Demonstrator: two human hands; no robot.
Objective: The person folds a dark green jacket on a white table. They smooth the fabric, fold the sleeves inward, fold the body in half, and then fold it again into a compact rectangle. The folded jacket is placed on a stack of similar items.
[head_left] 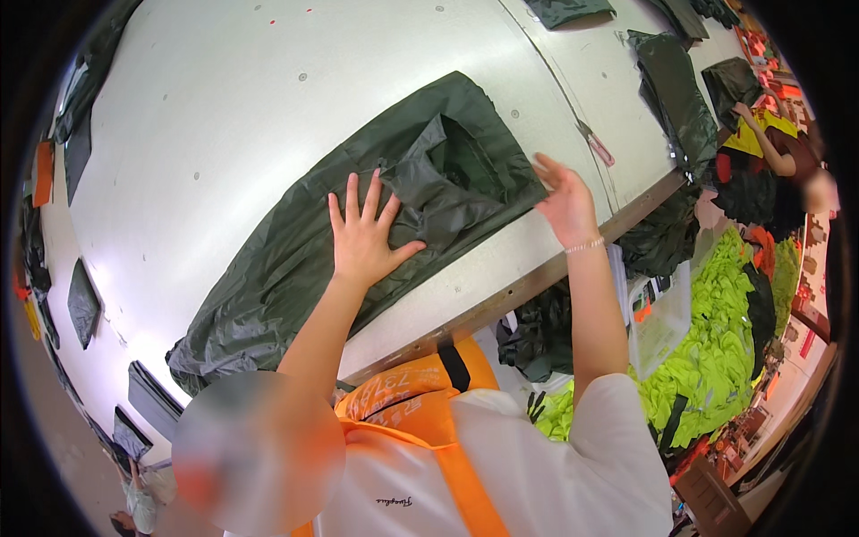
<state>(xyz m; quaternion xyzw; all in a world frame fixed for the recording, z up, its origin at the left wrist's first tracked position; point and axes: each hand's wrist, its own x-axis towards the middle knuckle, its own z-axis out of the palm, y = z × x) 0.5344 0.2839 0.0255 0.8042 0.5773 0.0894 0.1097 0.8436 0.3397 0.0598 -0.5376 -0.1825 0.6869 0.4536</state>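
A dark green coated garment (268, 259) lies lengthwise on the white table, partly folded, with a loose flap bunched near its right end. On its middle, beside that flap, my left hand (368, 234) rests flat with the fingers spread. My right hand (565, 201) is at the garment's right edge, fingers stretched out and slightly blurred; nothing shows in its grasp. Whether those fingertips touch the fabric I cannot tell.
A pink-handled cutter (596, 145) lies right of the garment near a table seam. Folded dark pieces (676, 98) sit at the far right. Below the table edge are a clear plastic bin (662, 327) and heaped lime-yellow garments (702, 349). A person (777, 148) works at the right.
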